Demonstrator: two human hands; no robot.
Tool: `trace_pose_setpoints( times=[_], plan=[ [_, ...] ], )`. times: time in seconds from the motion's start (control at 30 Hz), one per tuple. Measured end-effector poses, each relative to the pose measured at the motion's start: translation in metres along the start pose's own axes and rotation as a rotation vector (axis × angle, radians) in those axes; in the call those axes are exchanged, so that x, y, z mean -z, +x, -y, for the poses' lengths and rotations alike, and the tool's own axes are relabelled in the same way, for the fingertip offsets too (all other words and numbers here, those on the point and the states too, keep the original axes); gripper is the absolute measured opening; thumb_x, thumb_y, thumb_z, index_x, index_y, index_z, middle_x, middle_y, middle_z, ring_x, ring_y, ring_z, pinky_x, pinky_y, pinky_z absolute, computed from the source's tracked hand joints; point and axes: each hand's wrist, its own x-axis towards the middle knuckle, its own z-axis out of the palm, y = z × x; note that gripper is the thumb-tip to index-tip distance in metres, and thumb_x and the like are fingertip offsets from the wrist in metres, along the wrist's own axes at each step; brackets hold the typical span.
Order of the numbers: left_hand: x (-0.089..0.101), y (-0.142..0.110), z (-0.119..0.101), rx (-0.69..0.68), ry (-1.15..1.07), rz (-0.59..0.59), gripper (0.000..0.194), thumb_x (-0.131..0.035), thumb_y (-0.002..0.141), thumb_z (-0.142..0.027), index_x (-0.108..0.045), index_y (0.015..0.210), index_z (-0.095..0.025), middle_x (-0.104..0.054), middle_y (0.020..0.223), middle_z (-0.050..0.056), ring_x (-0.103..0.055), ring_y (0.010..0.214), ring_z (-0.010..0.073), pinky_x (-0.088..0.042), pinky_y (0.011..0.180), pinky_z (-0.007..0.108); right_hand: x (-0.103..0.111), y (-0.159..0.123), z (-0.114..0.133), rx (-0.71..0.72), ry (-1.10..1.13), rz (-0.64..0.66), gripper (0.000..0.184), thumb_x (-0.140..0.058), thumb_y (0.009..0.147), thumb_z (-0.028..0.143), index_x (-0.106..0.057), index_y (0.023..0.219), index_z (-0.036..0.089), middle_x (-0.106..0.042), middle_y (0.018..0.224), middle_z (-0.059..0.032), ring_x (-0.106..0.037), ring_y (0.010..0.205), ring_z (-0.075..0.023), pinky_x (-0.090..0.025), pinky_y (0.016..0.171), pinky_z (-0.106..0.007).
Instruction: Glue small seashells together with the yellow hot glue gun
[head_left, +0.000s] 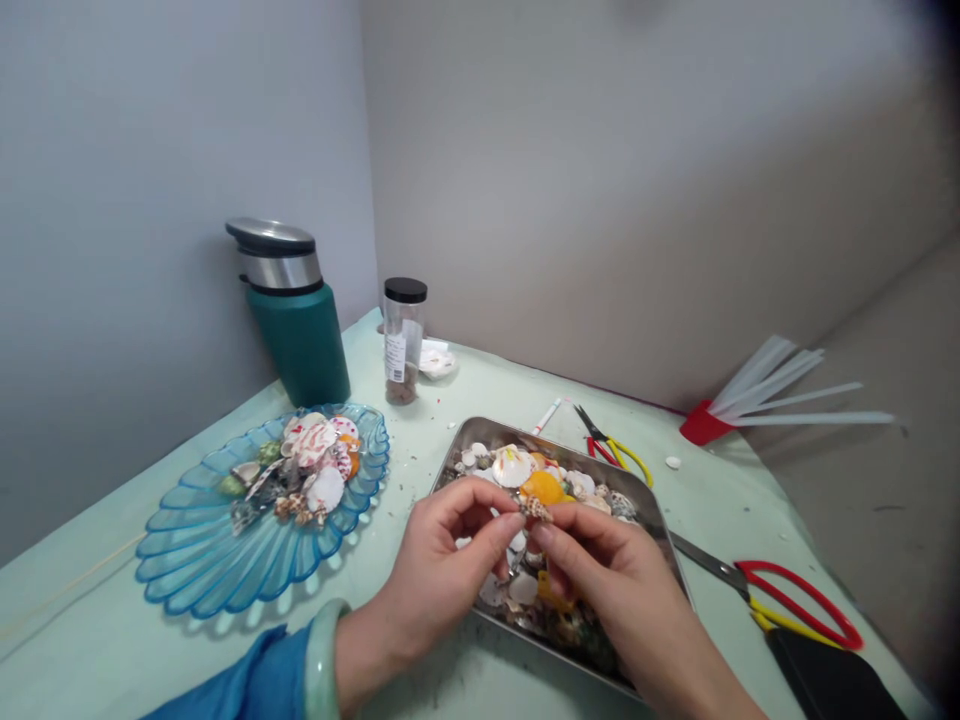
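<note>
A small brown-and-white spiral seashell [535, 509] is pinched between the fingertips of both my hands. My left hand [450, 560] closes on it from the left, thumb against forefinger. From the right, my right hand [611, 560] grips its other side. Both hands are over a metal tray [480, 425] filled with seashells. A white scallop shell [512, 466] and an orange shell [543, 488] lie just behind my fingertips. My hands hide part of the tray's contents.
Left stands a blue scalloped plate [202, 560] with a shell pile [319, 465]. Behind are a teal bottle [304, 345] and a black-lidded jar [405, 345]. Small scissors [611, 450], larger scissors [799, 600] and a red cup [703, 424] holding translucent sticks [787, 390] are right.
</note>
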Motion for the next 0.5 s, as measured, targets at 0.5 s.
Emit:
trace_pose_setpoints(
  times=[0.5],
  plan=[
    [0.001,0.002,-0.001,0.054,-0.018,-0.010,0.015,-0.067,0.075,-0.028,-0.060,0.079,-0.015,-0.052,0.050,-0.005,-0.048,0.041,0.0072,-0.037,0.042,0.017,0.002,-0.003,-0.013,0.539,-0.423,-0.172,0.011,-0.060,0.083,0.021,-0.068,0.076,0.021,-0.069,0.075,-0.0015,-0.062,0.070,-0.0165,-0.048,0.065,-0.025]
  ],
)
